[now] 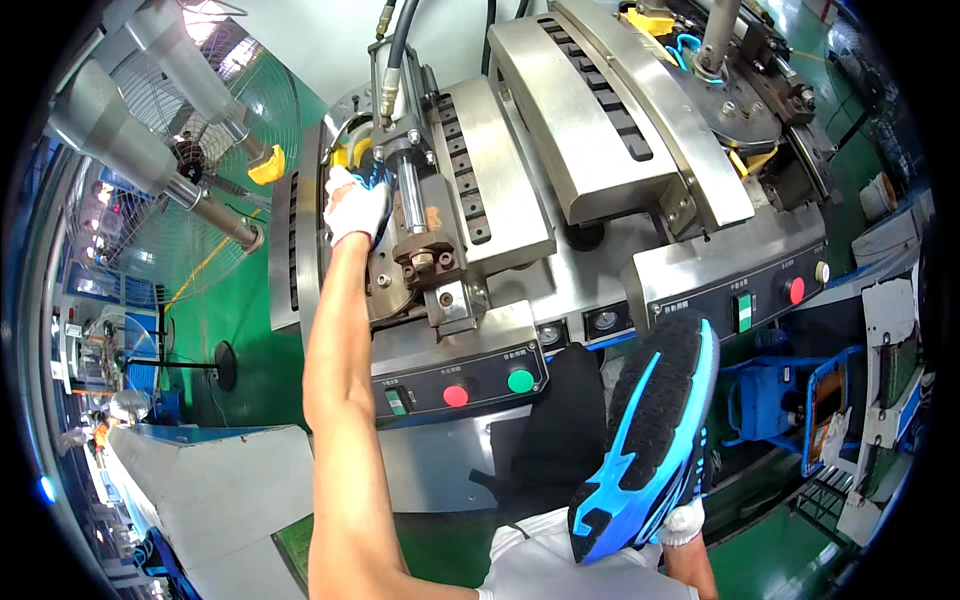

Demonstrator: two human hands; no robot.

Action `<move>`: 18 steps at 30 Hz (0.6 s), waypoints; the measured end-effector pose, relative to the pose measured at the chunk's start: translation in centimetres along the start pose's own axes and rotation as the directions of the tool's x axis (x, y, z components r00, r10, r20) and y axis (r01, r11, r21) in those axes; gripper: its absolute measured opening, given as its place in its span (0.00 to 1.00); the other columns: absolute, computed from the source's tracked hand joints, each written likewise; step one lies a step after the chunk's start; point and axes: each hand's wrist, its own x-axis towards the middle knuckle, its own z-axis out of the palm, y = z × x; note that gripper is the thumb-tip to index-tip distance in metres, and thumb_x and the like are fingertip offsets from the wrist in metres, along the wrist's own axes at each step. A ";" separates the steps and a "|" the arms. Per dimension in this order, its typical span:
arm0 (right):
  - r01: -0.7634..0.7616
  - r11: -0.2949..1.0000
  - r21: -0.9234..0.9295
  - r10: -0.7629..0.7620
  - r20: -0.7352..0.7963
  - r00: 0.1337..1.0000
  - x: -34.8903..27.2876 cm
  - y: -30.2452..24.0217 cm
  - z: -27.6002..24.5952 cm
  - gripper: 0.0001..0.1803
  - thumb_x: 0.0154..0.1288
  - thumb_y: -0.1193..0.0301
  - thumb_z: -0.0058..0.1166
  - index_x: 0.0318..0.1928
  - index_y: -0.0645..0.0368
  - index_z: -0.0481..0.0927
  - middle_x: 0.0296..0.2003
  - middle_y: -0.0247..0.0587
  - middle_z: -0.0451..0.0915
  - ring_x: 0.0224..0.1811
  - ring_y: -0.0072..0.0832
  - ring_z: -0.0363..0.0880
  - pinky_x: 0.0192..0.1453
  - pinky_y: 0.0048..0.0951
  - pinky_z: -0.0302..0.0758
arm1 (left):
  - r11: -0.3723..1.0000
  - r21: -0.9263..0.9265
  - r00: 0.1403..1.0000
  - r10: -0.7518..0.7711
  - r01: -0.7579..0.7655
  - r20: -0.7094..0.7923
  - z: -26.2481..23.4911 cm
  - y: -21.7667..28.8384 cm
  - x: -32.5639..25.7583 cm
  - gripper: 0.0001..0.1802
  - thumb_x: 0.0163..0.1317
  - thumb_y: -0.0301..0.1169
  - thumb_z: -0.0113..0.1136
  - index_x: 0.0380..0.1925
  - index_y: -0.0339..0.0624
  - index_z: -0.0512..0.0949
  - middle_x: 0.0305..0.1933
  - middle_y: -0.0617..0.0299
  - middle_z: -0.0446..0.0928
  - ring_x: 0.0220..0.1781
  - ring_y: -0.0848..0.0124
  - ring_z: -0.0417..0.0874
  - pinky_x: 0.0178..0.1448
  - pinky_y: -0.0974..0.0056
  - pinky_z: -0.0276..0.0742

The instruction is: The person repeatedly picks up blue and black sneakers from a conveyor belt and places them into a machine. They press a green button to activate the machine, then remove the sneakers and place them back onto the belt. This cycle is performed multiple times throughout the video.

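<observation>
Shoe point(650, 440): black upper, blue-and-black sole turned toward the camera, toe down; held low at right, heel end gripped by gloved right hand point(683, 522), well apart from the press.
Press point(560, 170): large steel machine, two stations, each with red and green buttons on a front panel point(460, 385).
Left station cavity point(350, 160): holds a blue item, mostly hidden.
Left hand point(352, 205): gloved, arm outstretched, reaching into that cavity beside the clamp column point(412, 200); grip cannot be told.
Fan point(180, 170): left, beyond the press.
</observation>
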 end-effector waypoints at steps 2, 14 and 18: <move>0.099 0.994 -0.047 -0.101 -0.050 0.994 -1.0 0.5 -1.2 0.55 0.49 0.78 0.76 0.80 0.63 0.64 0.72 0.54 0.75 0.72 0.56 0.76 0.74 0.61 0.76 | 1.000 -0.005 0.999 0.024 -0.023 0.032 -1.1 -1.0 1.9 0.42 0.55 0.48 0.72 0.63 0.34 0.69 0.62 0.33 0.80 0.64 0.40 0.83 0.68 0.46 0.80; -0.005 0.998 -0.059 0.010 0.083 0.997 0.3 1.5 0.3 0.50 0.57 0.72 0.72 0.80 0.62 0.63 0.72 0.54 0.75 0.71 0.57 0.77 0.73 0.60 0.77 | 0.895 -0.315 0.880 0.153 -0.316 -0.449 -20.2 -9.9 -19.4 0.37 0.58 0.31 0.80 0.65 0.32 0.73 0.62 0.47 0.79 0.61 0.61 0.82 0.68 0.59 0.77; -0.099 0.988 -0.115 0.077 -0.185 0.980 2.5 1.1 6.7 0.24 0.49 0.82 0.62 0.52 0.62 0.83 0.37 0.42 0.86 0.40 0.36 0.87 0.56 0.45 0.82 | 0.874 -0.476 0.939 -0.074 -0.101 -0.336 -18.7 -16.6 -35.3 0.34 0.56 0.22 0.74 0.64 0.34 0.73 0.59 0.50 0.80 0.61 0.61 0.81 0.70 0.57 0.76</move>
